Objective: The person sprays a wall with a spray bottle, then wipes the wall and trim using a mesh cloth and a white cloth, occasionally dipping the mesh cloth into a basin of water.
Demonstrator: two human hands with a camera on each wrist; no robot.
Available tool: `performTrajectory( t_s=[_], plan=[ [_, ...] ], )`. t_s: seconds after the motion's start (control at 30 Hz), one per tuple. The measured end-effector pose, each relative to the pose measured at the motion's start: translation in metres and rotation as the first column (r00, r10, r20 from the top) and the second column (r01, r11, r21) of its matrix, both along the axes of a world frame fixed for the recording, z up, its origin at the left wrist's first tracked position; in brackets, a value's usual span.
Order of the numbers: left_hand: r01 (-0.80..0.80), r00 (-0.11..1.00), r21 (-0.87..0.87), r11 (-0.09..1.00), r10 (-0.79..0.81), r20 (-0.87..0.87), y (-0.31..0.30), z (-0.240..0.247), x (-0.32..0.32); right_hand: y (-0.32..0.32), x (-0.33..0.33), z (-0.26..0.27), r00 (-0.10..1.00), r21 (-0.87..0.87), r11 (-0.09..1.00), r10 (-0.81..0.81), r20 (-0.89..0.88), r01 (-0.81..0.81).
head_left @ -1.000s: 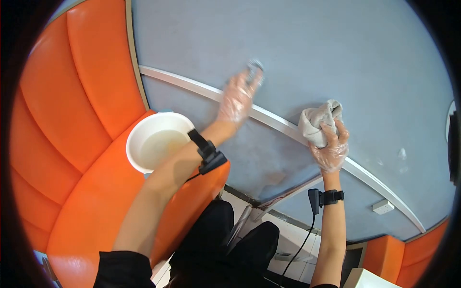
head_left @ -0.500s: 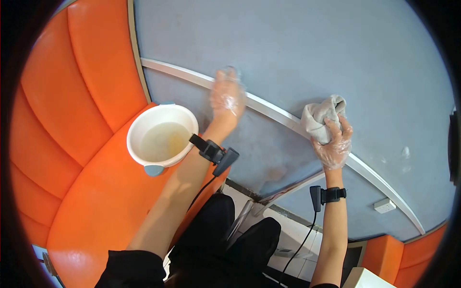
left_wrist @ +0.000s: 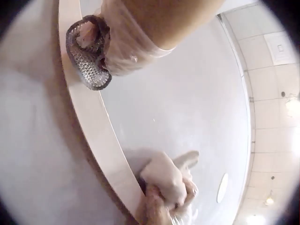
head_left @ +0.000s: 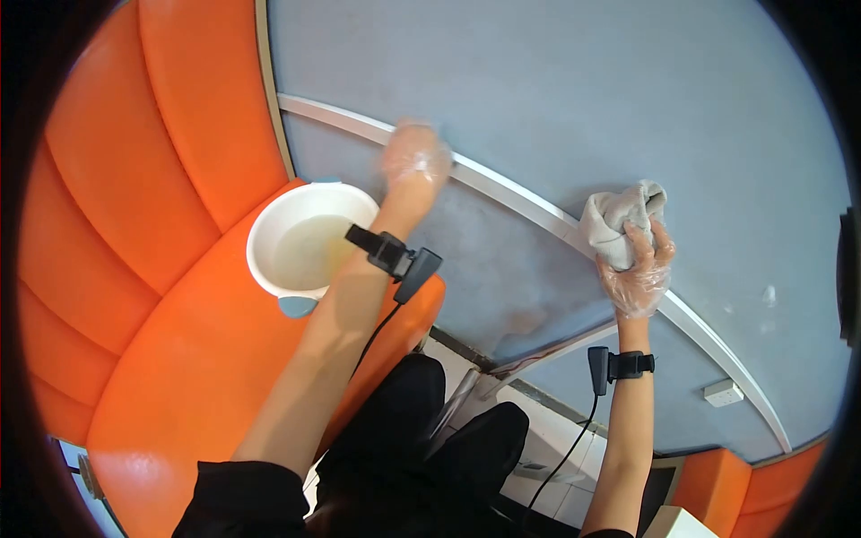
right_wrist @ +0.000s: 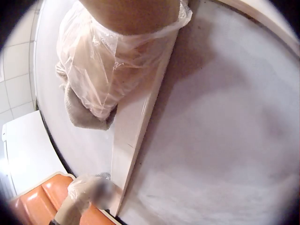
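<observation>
My left hand (head_left: 418, 154), in a clear plastic glove, is at the white rail (head_left: 502, 190) on the grey-blue wall. It grips a silvery mesh scouring pad (left_wrist: 94, 70) with a dark edge, which lies against the rail in the left wrist view. The hand blurs in the head view and hides the pad there. Farther right, my gloved right hand (head_left: 639, 280) holds a bunched grey cloth (head_left: 613, 220) against the wall just above the rail. Its fingers curl over the cloth's lower right side.
A white basin (head_left: 262, 255) of cloudy water stands on the orange seat (head_left: 206, 359), left of my left forearm. Something yellowish shows in the water. A white socket box (head_left: 723, 393) is on the wall below the rail at right. My legs (head_left: 395, 412) are below.
My left hand has come down and to the left, from the wall above the rail onto the rail, still with the scouring pad. The right hand keeps the cloth at the same wall spot.
</observation>
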State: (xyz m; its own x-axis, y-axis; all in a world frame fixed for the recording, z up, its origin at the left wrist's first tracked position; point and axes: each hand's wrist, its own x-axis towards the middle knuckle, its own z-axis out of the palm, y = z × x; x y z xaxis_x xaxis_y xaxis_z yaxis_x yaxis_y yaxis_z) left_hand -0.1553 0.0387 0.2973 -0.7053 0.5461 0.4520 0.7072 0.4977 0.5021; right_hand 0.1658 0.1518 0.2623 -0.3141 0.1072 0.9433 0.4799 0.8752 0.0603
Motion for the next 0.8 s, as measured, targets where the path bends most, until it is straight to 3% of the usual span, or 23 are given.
performTrajectory(
  t_s=[0.07,0.13,0.2,0.27,0.33,0.4,0.47,0.53,0.6,0.63,0.7,0.77,0.8],
  plan=[
    [0.120,0.972,0.005,0.993,-0.116,-0.203,0.009,-0.007,0.022,0.002,-0.001,-0.001,1.000,0.004,1.000,0.004,-0.008,-0.004],
    [0.231,0.949,0.059,0.971,-0.212,-0.233,0.009,-0.019,0.047,0.002,-0.002,-0.002,1.000,0.008,1.000,0.004,-0.010,-0.004],
    [0.485,0.867,0.274,0.830,-0.416,-0.275,-0.006,-0.037,0.076,0.001,-0.003,-0.002,1.000,0.025,1.000,-0.015,-0.019,0.015],
    [0.572,0.812,0.390,0.721,-0.566,-0.143,-0.022,-0.052,0.103,0.000,-0.003,0.000,1.000,0.047,0.999,-0.024,-0.011,0.025],
    [0.588,0.771,0.361,0.724,-0.636,0.019,-0.038,-0.068,0.119,-0.003,-0.002,0.001,0.999,0.068,0.997,-0.039,-0.002,0.039],
    [0.593,0.754,0.387,0.706,-0.656,0.041,-0.043,-0.095,0.115,-0.007,-0.002,0.003,0.999,0.000,0.999,-0.035,0.010,0.035],
    [0.490,0.821,0.435,0.755,-0.568,0.060,-0.044,-0.124,0.101,-0.012,-0.003,0.004,0.999,-0.026,0.999,-0.039,0.012,0.039],
    [0.211,0.875,0.504,0.837,-0.392,0.284,-0.037,-0.144,0.079,-0.015,-0.002,0.006,0.999,-0.051,0.998,-0.044,0.009,0.045],
    [-0.104,0.783,0.609,0.787,-0.313,0.538,-0.033,-0.137,0.069,-0.017,-0.001,0.007,0.997,-0.031,0.998,-0.052,0.047,0.054],
    [-0.105,0.781,0.608,0.787,-0.314,0.541,-0.024,-0.142,0.063,-0.017,0.000,0.007,0.997,-0.032,0.998,-0.054,0.050,0.055],
    [-0.214,0.912,0.599,0.772,-0.062,0.405,-0.001,-0.159,0.045,-0.015,0.000,0.006,0.997,-0.032,0.998,-0.055,0.051,0.057],
    [-0.170,0.914,0.589,0.790,-0.097,0.394,0.008,-0.154,0.039,-0.017,0.000,0.006,0.997,-0.042,0.998,-0.053,0.054,0.055],
    [-0.063,0.933,0.572,0.818,-0.156,0.325,0.015,-0.151,0.042,-0.017,0.000,0.006,0.998,-0.052,0.997,-0.048,0.050,0.051]
  ],
)
